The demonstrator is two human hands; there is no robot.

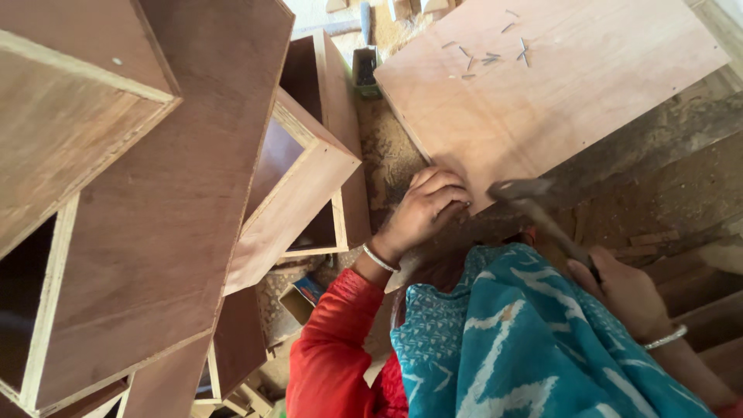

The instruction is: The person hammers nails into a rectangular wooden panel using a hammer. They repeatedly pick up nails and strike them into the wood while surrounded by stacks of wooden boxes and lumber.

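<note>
Head view looked down on workshop floor. Left hand (424, 207), fingers curled closed, pressed on near edge of plywood panel (557, 85); whether it pinched nail could not be told. Right hand (623, 292) gripped handle of hammer (534, 203), blurred head raised just above panel edge, close to left hand. Loose nails (489, 56) lay scattered on panel's far part. Open plywood boxes (155, 193) stacked at left. Sawdust (387, 147) covered floor between boxes and panel.

Hammer (534, 207) head motion-blurred, handle end hidden in right hand (623, 292). Nail under left hand (424, 209) fingers unseen. Boxes (77, 101) cut by left edge. Nails (487, 56) too small to count.
</note>
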